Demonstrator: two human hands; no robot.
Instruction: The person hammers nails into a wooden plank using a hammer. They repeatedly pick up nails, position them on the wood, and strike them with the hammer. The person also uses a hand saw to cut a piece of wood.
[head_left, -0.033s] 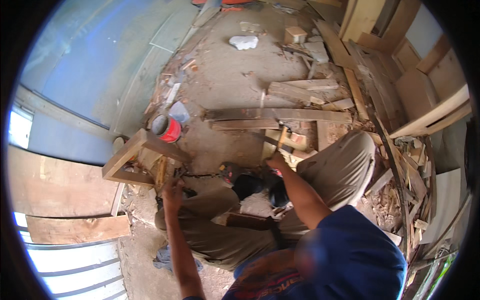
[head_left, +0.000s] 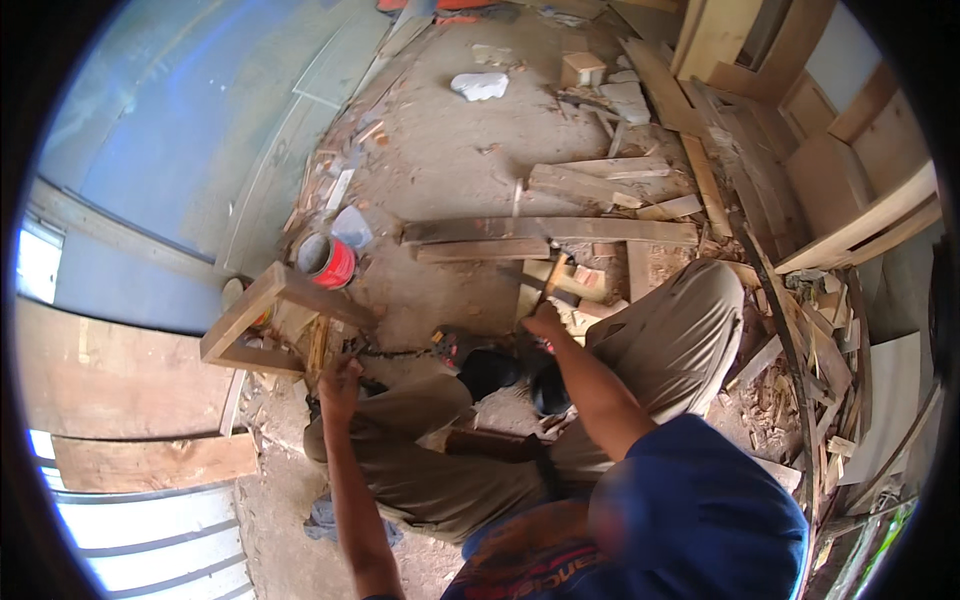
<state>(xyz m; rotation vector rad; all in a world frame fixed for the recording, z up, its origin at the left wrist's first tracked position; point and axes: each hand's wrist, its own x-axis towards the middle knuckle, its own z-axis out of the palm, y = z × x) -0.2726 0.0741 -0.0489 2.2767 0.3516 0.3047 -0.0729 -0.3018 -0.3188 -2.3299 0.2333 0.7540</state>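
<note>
My right hand is wrapped round the wooden handle of a hammer, whose dark head points away from me over pale boards. My left hand, fingers curled together, is beside my left knee. Whatever it holds is too small and dark to make out. Just beyond that hand stands a three-sided wooden frame of joined pieces, with a narrow yellowish wood piece next to it. My dark shoes show between my bent legs.
A red and white bucket stands beyond the wooden frame. Long planks lie across the floor ahead. Scrap wood and chips are heaped on the right. A white lump lies farther off, and boards line the left side.
The whole view has shifted slightly left. The hammer's handle is tilted a little more, and my right hand has moved slightly left. My left hand stays by the wooden frame.
</note>
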